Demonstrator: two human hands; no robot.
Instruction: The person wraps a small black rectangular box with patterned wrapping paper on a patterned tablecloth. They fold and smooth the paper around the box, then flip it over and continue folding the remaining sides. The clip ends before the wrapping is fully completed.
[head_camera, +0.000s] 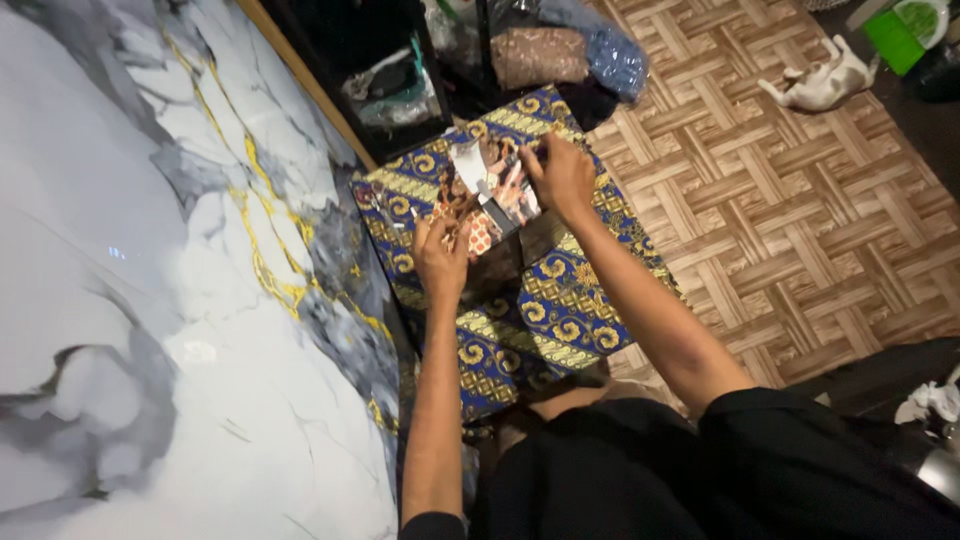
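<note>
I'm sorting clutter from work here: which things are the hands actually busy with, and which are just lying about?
In hand:
left hand
right hand
printed packet, held by both
patterned blue-gold cloth beneath

Lying about:
cat on woven mat
marbled white panel
blue bag
green box

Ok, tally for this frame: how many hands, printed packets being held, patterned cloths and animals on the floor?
Hands: 2, left hand and right hand
Printed packets held between them: 1, the printed packet
Blue-and-gold patterned cloths: 1, the patterned cloth
Animals lying on the woven floor mat: 1, a white cat
Total: 5
</note>
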